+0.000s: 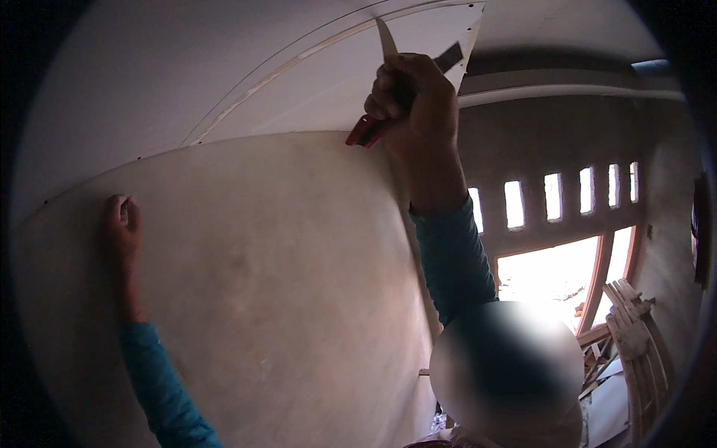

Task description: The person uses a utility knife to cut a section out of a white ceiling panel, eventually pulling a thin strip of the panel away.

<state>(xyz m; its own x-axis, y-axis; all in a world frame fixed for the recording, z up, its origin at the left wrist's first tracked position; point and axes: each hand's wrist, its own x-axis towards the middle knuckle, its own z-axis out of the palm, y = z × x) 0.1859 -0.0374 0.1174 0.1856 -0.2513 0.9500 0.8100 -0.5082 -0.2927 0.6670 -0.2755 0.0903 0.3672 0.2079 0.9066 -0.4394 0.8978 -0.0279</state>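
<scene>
While both arms are held high, a red-ended tool [363,131] is wrapped by the right grip [426,89], fingers folded tight around its middle. Long axis: diagonal through the fist, red end out at lower left, flat grey end out at upper right.

Also gripped at the top of the fist: a pale tapered blade [388,42], near upright, tip leaned slightly left. Whether these are 2 separate pieces or parts of 1 cannot be told; the join is covered by the fingers.

Key relation: the pale tip is pointed up at the ceiling board [306,93], and is seen right by the curved seam [302,56]. Touching or just short of it cannot be told from 1 view. Seam is run from upper right down left to the wall [246,246], so it is crossed by the blade's axis, not followed.

Right side is clearly nearer the seam. Left grip [124,220] is set well apart, low and left, in front of the wall. Fingers curled in; whether anything is pinched, or the wall touched, cannot be told.
</scene>
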